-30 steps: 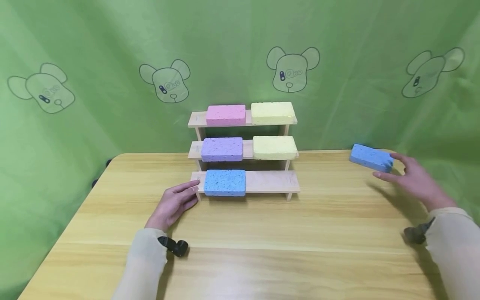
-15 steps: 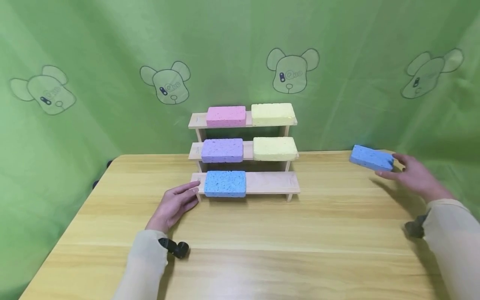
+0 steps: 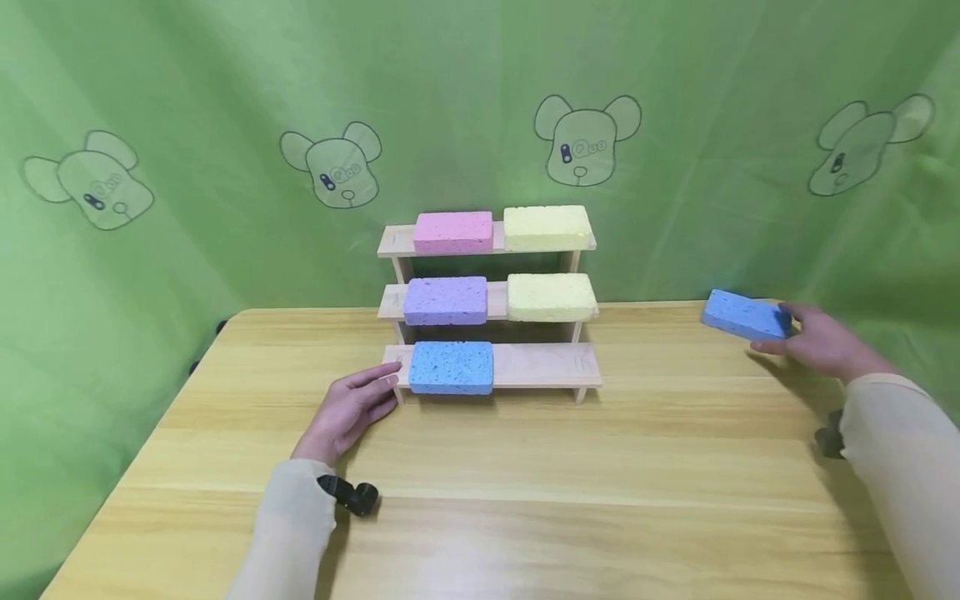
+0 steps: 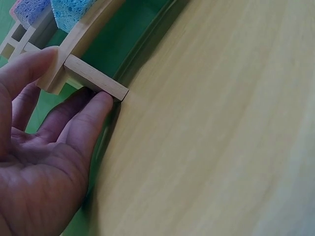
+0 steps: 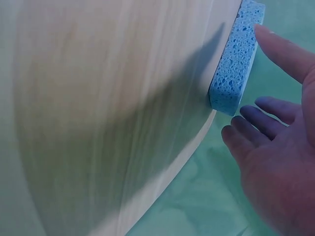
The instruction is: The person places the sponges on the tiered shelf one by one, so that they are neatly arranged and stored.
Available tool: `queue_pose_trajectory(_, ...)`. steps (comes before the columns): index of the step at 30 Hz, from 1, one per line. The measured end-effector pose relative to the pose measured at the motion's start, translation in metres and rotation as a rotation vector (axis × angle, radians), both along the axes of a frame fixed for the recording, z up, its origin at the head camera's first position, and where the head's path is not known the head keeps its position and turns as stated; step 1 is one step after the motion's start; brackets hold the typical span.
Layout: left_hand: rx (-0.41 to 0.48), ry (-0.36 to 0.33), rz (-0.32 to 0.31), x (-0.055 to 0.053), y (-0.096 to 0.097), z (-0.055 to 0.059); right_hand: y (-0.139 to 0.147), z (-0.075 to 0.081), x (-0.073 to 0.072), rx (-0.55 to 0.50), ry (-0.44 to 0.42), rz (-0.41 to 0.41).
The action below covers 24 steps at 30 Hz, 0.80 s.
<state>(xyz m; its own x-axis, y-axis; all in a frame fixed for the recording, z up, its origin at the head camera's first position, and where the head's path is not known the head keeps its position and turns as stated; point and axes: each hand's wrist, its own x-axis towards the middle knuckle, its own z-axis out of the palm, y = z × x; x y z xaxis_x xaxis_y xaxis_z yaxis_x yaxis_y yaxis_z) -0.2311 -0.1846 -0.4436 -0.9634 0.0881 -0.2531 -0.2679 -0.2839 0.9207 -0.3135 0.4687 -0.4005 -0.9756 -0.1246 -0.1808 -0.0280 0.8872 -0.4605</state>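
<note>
A blue sponge (image 3: 742,313) lies at the table's back right edge. My right hand (image 3: 825,343) is at its right end, thumb at the near side and fingers toward the far side. In the right wrist view the thumb tip overlaps the sponge (image 5: 235,59), while the other fingers (image 5: 246,130) spread below its end. A three-tier wooden rack (image 3: 543,364) stands at the back middle. My left hand (image 3: 348,412) touches the left end of its lowest shelf. In the left wrist view its fingertips (image 4: 103,101) rest against the rack's leg (image 4: 96,78).
A blue sponge (image 3: 452,367) sits on the lowest shelf's left half. Above it are a purple sponge (image 3: 446,300) and a yellow sponge (image 3: 551,297), then a pink sponge (image 3: 453,232) and another yellow sponge (image 3: 547,227). A green curtain (image 3: 465,100) hangs behind the table (image 3: 540,483).
My right hand has come in closer around the right end of the blue sponge on the table. The left hand and the rack have not moved.
</note>
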Motion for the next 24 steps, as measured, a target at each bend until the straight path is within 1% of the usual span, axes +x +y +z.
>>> queue_pose_trajectory(4,-0.006,0.000,0.002,0.000,-0.001,0.000,0.000,-0.005,-0.008,0.029,0.021,0.044)
queue_pose_trajectory(8,-0.002,-0.003,0.003,0.000,-0.001,0.000,0.004,-0.010,-0.015,0.059,0.088,0.086)
queue_pose_trajectory(11,0.003,-0.006,0.002,-0.001,0.000,0.000,0.008,-0.012,-0.018,0.072,0.102,0.092)
queue_pose_trajectory(18,-0.005,-0.006,0.005,-0.002,0.000,0.000,0.010,-0.011,-0.021,0.069,0.066,0.103)
queue_pose_trajectory(24,-0.007,-0.011,0.005,-0.003,-0.001,0.000,0.010,-0.012,-0.021,0.096,0.107,0.089)
